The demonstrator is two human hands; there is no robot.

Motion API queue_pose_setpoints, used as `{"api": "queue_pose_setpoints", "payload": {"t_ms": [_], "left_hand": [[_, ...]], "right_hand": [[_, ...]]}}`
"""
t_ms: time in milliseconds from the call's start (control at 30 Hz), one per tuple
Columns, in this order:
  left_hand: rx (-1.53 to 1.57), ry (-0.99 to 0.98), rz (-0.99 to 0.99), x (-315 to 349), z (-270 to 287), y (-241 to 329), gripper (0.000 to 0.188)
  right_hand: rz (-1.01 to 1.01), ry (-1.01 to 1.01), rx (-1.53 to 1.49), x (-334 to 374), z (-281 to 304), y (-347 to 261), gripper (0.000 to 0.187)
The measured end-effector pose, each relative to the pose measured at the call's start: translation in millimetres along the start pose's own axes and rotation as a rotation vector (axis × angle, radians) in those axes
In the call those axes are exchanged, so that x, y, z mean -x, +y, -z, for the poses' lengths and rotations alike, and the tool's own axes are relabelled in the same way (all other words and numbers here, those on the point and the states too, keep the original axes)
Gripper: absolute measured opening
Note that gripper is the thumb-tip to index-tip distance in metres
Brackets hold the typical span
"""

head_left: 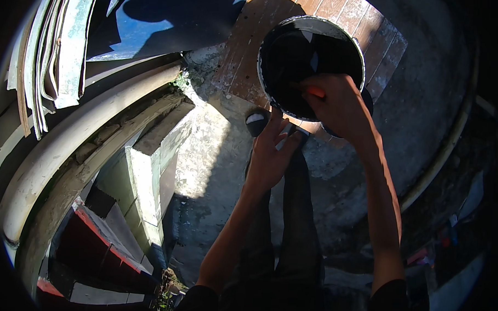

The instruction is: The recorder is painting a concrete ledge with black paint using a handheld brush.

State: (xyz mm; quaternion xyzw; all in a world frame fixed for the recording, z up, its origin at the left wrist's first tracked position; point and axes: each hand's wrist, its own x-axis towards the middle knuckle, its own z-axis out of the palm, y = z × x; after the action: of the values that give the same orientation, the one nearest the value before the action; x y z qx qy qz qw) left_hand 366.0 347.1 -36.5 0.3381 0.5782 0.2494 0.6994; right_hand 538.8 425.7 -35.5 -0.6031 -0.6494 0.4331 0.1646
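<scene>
Grey concrete floor point(341, 194) outdoors, part sun, part shade; blue sheet point(171, 26) upper left. Brown plank panel point(387, 53) at top, paint worn. Black bucket point(333, 31) over panel's near edge, just past the feet; mouth faces up at camera, long axis roughly vertical. Hands apart: right hand point(338, 104) inside mouth, closed round orange handle point(316, 91), which points left, slanting slightly; far end lost in dark. Left hand point(269, 159) at near rim, grip unclear.
</scene>
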Motion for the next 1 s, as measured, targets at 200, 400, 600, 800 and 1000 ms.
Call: {"api": "queue_pose_setpoints", "payload": {"t_ms": [200,400,600,800,1000], "left_hand": [[0.012,-0.036,-0.018,0,2,2,0.071],[0.039,-0.061,0.01,-2,2,1,0.071],[-0.047,-0.067,0.014,-1,3,5,0.075],[-0.084,-0.075,-0.021,-1,4,-4,0.077],[-0.101,0.018,-0.075,2,5,-5,0.066]], "right_hand": [[-0.022,-0.008,0.072,0,9,-2,0.019],[-0.061,-0.073,0.003,-11,31,0,0.019],[-0.086,-0.051,-0.397,-7,41,17,0.019],[-0.196,0.058,-0.612,4,53,17,0.02],[-0.266,0.211,-0.809,19,58,17,0.023]]}}
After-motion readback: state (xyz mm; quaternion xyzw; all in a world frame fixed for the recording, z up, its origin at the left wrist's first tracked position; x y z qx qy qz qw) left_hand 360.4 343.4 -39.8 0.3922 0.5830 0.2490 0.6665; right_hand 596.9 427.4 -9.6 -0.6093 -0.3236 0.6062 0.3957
